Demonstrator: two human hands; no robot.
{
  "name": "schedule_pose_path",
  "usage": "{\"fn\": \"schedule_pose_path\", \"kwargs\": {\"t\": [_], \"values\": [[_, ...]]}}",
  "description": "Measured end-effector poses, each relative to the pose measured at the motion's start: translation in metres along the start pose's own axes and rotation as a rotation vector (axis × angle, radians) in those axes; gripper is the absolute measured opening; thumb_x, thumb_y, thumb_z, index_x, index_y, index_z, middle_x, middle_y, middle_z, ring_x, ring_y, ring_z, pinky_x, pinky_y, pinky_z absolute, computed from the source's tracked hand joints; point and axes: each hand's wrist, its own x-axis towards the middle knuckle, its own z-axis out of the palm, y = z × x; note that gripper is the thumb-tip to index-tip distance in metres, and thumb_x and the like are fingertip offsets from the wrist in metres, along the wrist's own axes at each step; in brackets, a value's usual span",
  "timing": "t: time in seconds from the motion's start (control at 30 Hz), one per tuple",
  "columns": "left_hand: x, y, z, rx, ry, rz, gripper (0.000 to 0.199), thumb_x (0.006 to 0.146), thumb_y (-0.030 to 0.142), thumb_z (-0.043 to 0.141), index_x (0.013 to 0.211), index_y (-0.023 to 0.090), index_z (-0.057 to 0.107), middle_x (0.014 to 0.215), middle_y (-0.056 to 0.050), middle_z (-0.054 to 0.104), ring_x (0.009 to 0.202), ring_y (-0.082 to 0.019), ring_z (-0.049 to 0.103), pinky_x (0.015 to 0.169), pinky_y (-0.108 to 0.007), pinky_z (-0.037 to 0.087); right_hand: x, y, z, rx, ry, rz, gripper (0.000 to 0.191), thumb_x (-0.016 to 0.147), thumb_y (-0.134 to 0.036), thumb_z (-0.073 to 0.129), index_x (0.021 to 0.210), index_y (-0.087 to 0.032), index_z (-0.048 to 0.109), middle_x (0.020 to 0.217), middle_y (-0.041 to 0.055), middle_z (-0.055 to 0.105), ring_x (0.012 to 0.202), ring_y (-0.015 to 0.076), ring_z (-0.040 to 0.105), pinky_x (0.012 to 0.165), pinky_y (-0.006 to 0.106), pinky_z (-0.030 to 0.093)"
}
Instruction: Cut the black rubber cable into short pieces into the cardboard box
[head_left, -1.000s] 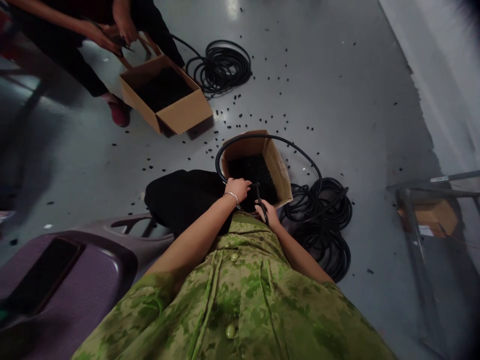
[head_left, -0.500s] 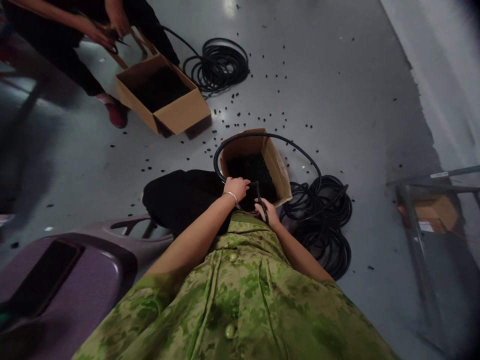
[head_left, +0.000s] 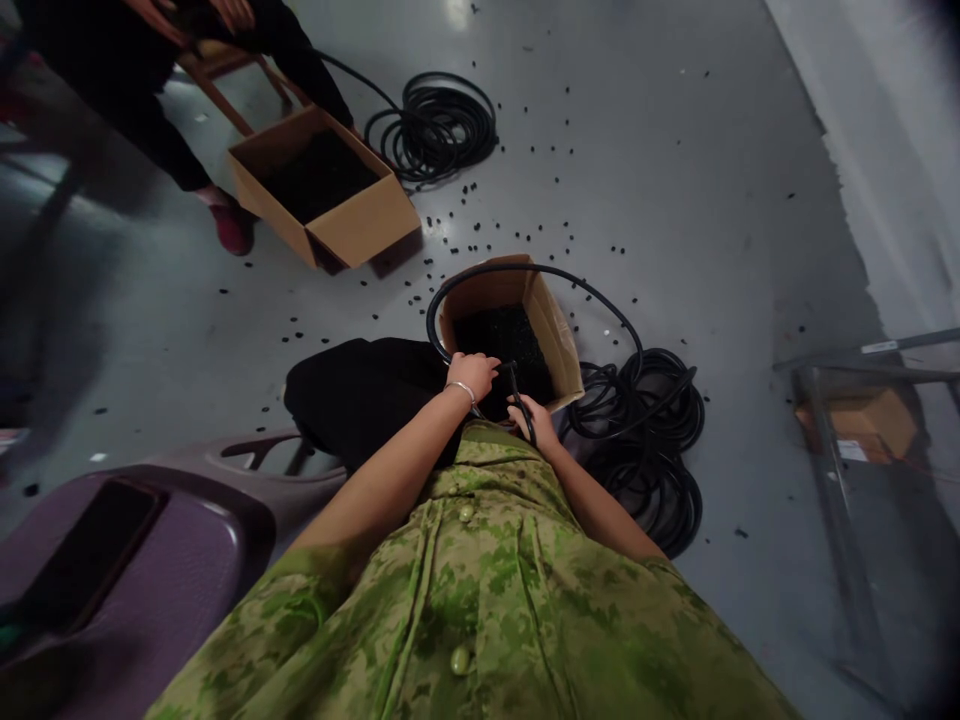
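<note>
My left hand (head_left: 474, 374) is closed on a black hose (head_left: 570, 276), which arcs from a coil on the right over the cardboard box (head_left: 556, 325) and into my fingers. The hose's short end points right, above the box opening. My right hand (head_left: 537, 421) is closed round a slim black tool (head_left: 520, 396) whose exact kind I cannot make out. Its tip touches or nearly touches the hose end. Below both hands, many small black pieces (head_left: 501, 332) lie in the box.
Coiled black hose (head_left: 660, 400) lies on the floor at right. Another person's legs, hands and a larger box (head_left: 364, 222) are at upper left, beside a second hose coil (head_left: 450, 125). Small black bits dot the floor. A phone (head_left: 94, 550) rests on a purple stool (head_left: 187, 560).
My hands have barely moved, still holding the hose and the tool. The other person's hands at upper left have shifted up and back toward the body.
</note>
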Motion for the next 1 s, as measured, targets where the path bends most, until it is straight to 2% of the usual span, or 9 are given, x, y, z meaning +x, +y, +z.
{"fn": "schedule_pose_path", "kwargs": {"t": [0.7,1.0], "values": [[-0.0023,0.0027,-0.0031,0.02,-0.012,-0.007,0.034,0.099,0.029,0.046,0.123,0.03,0.07,0.118,-0.008,0.073,0.106,-0.024,0.066,0.091,-0.038,0.036,0.0,0.0007,0.0001,0.015,0.001,-0.004,0.041,0.085,-0.051,0.064,0.11,-0.019,0.07,0.072,0.0017,0.066,0.065,0.0178,0.063,0.06,0.027,0.052],[0.0026,-0.0013,0.0016,0.017,-0.019,0.016,0.034,0.099,0.03,0.046,0.123,0.031,0.07,0.118,-0.008,0.073,0.106,-0.024,0.066,0.091,-0.038,0.037,0.0026,0.0047,0.0019,-0.103,0.052,-0.08,0.034,0.084,-0.045,0.058,0.1,-0.019,0.073,0.074,0.0029,0.068,0.069,0.0179,0.063,0.065,0.027,0.05]]}}
